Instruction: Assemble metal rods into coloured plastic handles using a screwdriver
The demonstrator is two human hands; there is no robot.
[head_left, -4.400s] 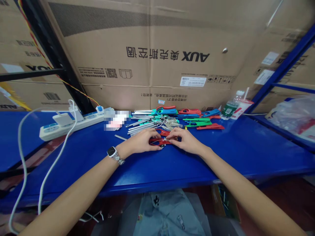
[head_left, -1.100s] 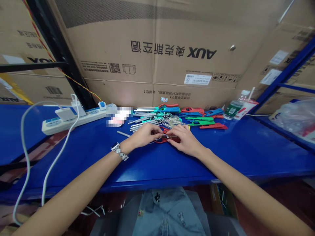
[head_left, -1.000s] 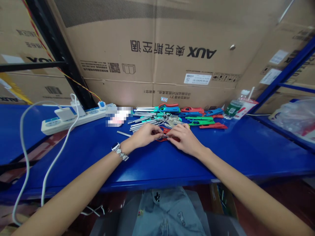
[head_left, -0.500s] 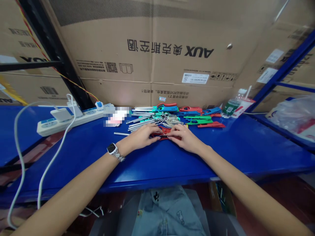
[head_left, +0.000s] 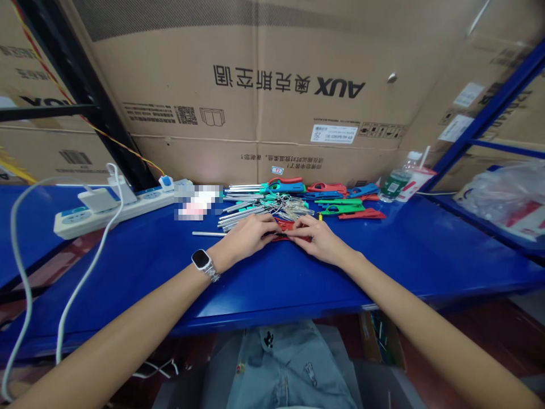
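Note:
My left hand, below a wristwatch, has its fingers closed on a small dark part over a red plastic casing. Close beside it, my right hand pinches at the same place; what its fingertips hold is too small to name. Behind my hands lies a pile of metal tubes and wired clear parts. Blue casings, green casings and another red casing lie to the right. A single metal tube pokes out left of my left hand.
A white power strip with plugs and cables runs along the left. At the back right stand a bottle and a cup. A large cardboard box rises behind the blue table. A plastic bag lies far right.
The view has shifted slightly, moving the background left. My left hand has turned a little and its fingertips are nearer my right hand's.

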